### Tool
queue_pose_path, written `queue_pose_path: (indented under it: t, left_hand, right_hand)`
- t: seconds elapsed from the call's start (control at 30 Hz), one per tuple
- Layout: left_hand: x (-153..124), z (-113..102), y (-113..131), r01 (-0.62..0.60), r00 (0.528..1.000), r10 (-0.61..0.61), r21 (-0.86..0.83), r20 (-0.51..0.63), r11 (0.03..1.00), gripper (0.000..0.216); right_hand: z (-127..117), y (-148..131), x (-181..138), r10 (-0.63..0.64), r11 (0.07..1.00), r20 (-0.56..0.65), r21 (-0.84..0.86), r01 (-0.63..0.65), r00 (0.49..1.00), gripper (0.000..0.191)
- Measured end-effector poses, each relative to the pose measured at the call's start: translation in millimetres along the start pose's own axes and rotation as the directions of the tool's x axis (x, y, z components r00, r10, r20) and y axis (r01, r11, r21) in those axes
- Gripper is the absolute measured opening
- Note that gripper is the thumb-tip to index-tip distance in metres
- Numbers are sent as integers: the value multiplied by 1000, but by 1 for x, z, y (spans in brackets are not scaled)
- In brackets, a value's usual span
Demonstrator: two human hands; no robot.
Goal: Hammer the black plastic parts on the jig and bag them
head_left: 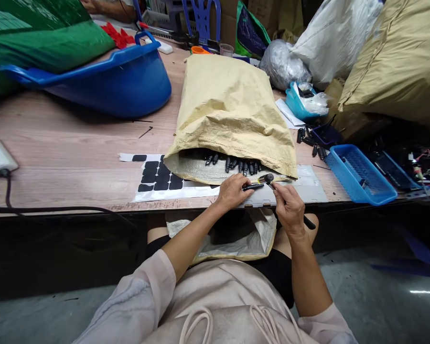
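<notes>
Bench (75, 134) over grey floor (361, 301): one tub (118, 88) far left, one sack (229, 91). Left hand (232, 191) pinches one part (256, 186); right hand (289, 205) clasps one hammer (268, 177), seemingly.

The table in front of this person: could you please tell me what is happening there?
At the table, the person's left hand holds a slim black piece near the front edge. The right hand grips what looks like a small hammer, its head close to that piece; whether they touch is unclear. Beyond lies a yellowish sack, mouth open, with black parts inside. Another open sack is below the table edge.
</notes>
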State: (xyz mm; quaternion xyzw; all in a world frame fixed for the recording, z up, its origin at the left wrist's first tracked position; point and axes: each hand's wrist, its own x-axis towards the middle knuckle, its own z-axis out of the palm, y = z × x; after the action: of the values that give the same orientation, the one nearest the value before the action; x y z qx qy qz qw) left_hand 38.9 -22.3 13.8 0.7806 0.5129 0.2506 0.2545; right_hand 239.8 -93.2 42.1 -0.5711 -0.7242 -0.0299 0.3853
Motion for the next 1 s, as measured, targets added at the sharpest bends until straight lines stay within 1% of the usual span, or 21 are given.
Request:
queue_pose_path:
  t: [0.13, 0.2, 0.33, 0.4, 0.5, 0.53, 0.6, 0.67, 0.73, 0.83, 0.9, 1.0]
  left_hand:
    - [1, 0, 1, 13, 1000, -13, 6, 0, 1000, 12]
    - [1, 0, 1, 8, 1000, -8, 3, -2, 1000, 12]
    - [0, 1, -1, -5, 1000, 5, -9, -11, 1000, 13]
    - [0, 1, -1, -6, 1000, 6, -13, -21, 1000, 12]
    - [-1, 1, -1, -7, 1000, 6, -15, -28, 1000, 10]
    - [-1, 0, -1, -7, 1000, 7, -18, -24, 1000, 9]
    - [-1, 0, 0, -8, 1000, 8, -24, -17, 1000, 11]
    - [-1, -1, 2, -8, 1000, 8, -23, -17, 1000, 13]
    - [-1, -1, 3, -3, 1000, 2, -13, -24, 1000, 14]
    - [-1, -1, 3, -2, 1000, 2, 3, -29, 1000, 15]
    - [-1, -1, 3, -12, 1000, 12, 9, -28, 1000, 15]
    - [-1, -1, 1, -40, 999, 41, 13, -22, 999, 13]
  right_hand:
    - [0, 1, -5, -17, 998, 73, -64, 22, 997, 28]
    - [-1, 0, -3, -15, 998, 69, -60, 19, 998, 28]
    - [-3, -9, 4, -24, 1000, 37, 7, 23, 999, 29]
    - [0, -12, 4, -38, 999, 77, 11, 37, 996, 30]
    - [5, -14, 2, -63, 997, 157, -30, 68, 986, 29]
    - [6, -13, 2, -66, 996, 164, -41, 73, 984, 29]
    - [7, -9, 3, -60, 996, 133, -57, 68, 989, 28]
    - [6, 1, 9, -45, 996, 73, -74, 50, 996, 28]
    - [8, 17, 16, -37, 995, 30, -97, 40, 999, 29]
    - [14, 49, 24, -23, 985, 26, -173, 27, 999, 27]
    - [19, 69, 25, -16, 972, 51, -234, 28, 999, 24]
    - [27, 87, 23, -6, 969, 69, -247, 23, 998, 23]
